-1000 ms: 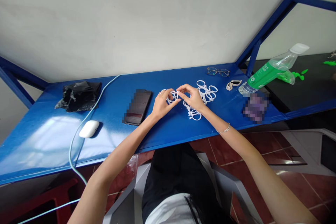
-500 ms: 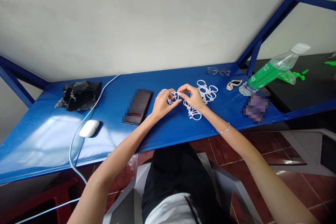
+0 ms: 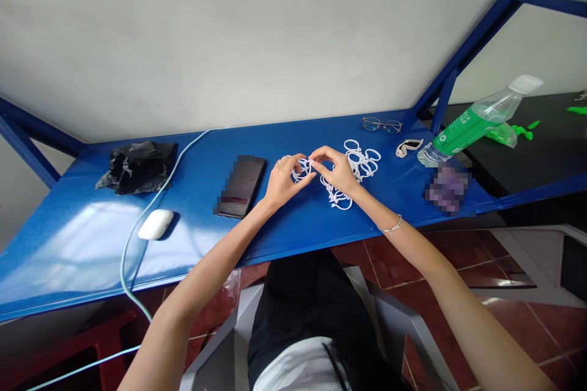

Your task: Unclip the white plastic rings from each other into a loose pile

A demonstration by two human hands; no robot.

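Note:
My left hand [image 3: 285, 182] is closed around some white rings [image 3: 301, 172] that look like loops of cord or thin plastic. My right hand [image 3: 334, 168] meets it from the right, thumb and forefinger pinched on the edge of a white ring. The fingertips of both hands almost touch there, and the pinched part is too small to make out fully. A loose pile of similar white rings [image 3: 365, 162] lies on the blue table [image 3: 284, 238], partly hidden behind and under my right hand.
Left of my hands lie a dark phone [image 3: 245, 186], a white earbud case [image 3: 156, 224], a black plastic bag [image 3: 137, 168] and a pale cable [image 3: 137, 223]. To the right are eyeglasses [image 3: 381, 125], a hair clip [image 3: 409, 147], a green-labelled bottle [image 3: 472, 126] and a blurred purple item [image 3: 447, 188].
Both hands stay in almost the same place, with only a slight shift of the fingers on the white rings. The pile has not moved.

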